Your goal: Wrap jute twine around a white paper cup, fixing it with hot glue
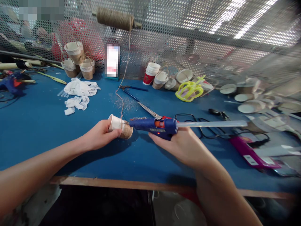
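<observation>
My left hand [103, 134] is wrapped round a small white paper cup [114, 123], which lies on its side, its lower part wound with brown twine [126, 131]. From the cup a strand of twine [122, 103] runs up to a spool [115, 18] on the mesh. My right hand [182, 142] grips a blue hot glue gun [154, 125] with a clear glue stick out of its back. The gun's nozzle points left and meets the cup at the edge of the wound twine; whether it touches cannot be told.
Behind the cup lie scissors [149, 110] and blue-handled pliers [135, 88]. White scraps [81, 88] and twine-wrapped cups [87, 69] are at the back left. More cups, a yellow crown-shaped piece [190, 91], black cables and a purple power strip [254, 153] are on the right.
</observation>
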